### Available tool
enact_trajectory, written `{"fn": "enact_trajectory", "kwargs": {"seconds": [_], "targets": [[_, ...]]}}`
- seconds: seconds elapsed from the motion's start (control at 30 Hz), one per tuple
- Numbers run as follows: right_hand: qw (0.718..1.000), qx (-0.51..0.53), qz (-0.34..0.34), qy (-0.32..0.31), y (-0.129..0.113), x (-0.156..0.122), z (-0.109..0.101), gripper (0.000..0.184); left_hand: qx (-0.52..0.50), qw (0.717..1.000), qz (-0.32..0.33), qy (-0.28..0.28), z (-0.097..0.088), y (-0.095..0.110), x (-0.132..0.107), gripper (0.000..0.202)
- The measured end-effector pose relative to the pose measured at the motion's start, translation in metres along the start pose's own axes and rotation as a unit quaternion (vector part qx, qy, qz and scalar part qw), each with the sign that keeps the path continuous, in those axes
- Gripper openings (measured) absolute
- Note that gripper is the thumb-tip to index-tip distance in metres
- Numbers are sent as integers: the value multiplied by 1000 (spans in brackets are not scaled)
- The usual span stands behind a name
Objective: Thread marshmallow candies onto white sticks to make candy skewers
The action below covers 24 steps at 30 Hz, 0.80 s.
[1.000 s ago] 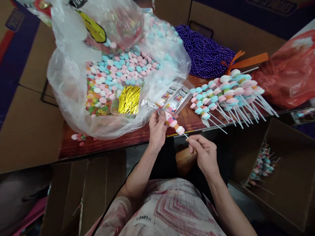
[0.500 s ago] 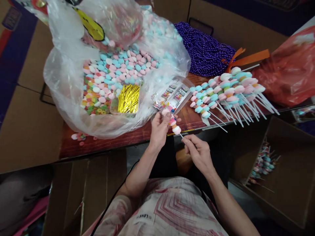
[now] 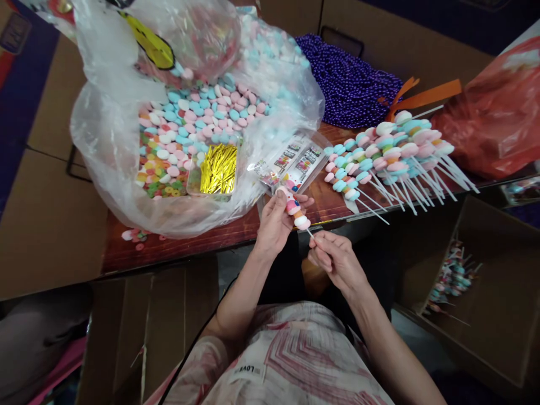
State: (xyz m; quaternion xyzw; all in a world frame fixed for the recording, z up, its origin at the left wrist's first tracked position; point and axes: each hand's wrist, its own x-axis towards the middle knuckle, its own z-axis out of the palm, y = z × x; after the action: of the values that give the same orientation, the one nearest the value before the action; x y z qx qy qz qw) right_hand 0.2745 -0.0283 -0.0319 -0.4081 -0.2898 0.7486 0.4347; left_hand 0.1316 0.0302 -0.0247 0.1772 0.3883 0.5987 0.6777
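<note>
Between the two hands, just in front of the person's body, there is one candy stick (image 3: 297,212). The left hand (image 3: 274,222) is closed around its upper part, where the pink and white candies sit, and the right hand (image 3: 333,259) pinches the thin bare end of the stick. It seems a good idea to keep the right pinch firm and low, so the stick does not bend, and to let the left fingers only guide the candies and not squeeze them.

Just beyond the left hand, some small printed bags (image 3: 291,166) lie at the edge of the table (image 3: 189,247). Further to the left of that hand, a big clear plastic bag (image 3: 109,140) holds many loose candies and a tray of gold twist ties (image 3: 217,171).

Beyond the right hand lies a pile of finished candy sticks (image 3: 388,154), touching each other. Behind them are purple beads (image 3: 350,84) and a red bag (image 3: 493,124). To the right, lower, a cardboard box (image 3: 498,315) holds more sticks.
</note>
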Motion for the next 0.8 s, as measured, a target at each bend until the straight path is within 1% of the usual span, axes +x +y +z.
{"fn": "enact_trajectory", "kwargs": {"seconds": [0.07,0.13,0.17,0.27,0.33,0.37,0.43,0.53,0.6,0.7,0.8], "targets": [[1000,-8,-11,21,3,1,2,23,15,1000,8,-1,2,-3,-2,44],[995,-69,-49,56,6,3,6,23,28,999,15,-7,4,-7,-5,43],[988,-113,-76,73,7,4,9,23,33,999,14,-10,6,-9,-7,42],[949,-244,-165,110,9,10,14,26,42,999,-16,-22,9,-16,-14,43],[921,-301,-212,128,9,13,15,27,49,997,-47,-37,10,-18,-18,45],[910,-321,-225,133,10,14,14,27,50,996,-57,-45,9,-17,-19,47],[899,-348,-230,132,11,12,12,25,49,996,-60,-54,5,-12,-18,49],[896,-363,-219,130,14,8,11,23,47,998,-25,-34,0,-4,-15,48],[898,-357,-212,147,17,10,14,26,56,998,-14,-26,-1,-4,-13,45],[916,-301,-194,181,20,19,22,28,76,997,-3,-26,-1,-15,-15,43],[941,-231,-167,182,19,24,28,25,92,995,20,-22,-1,-23,-17,41]]}}
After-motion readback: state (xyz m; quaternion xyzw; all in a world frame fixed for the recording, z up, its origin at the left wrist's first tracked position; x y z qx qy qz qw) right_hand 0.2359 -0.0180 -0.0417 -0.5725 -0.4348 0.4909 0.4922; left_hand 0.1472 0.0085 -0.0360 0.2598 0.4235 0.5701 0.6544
